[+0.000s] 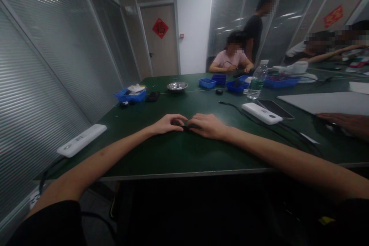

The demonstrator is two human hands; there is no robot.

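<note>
Dim o/h light, glare streaks on glass (239, 19), soft blur, edges bent w/ distortion

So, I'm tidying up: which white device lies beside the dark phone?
The right-side white device, alongside the phone; the left-side white device lies past the left hand.

arms (123, 148) converging | both hands (208, 125) close together | fingers (177, 117) curled

Past the far edge of the green table (138, 161), I see a wooden door (163, 55) bearing a red diamond sign (160, 28), a white pillar (192, 23) beside it, and blind-covered glass partitions (57, 34) left and right, dimly lit.
</note>
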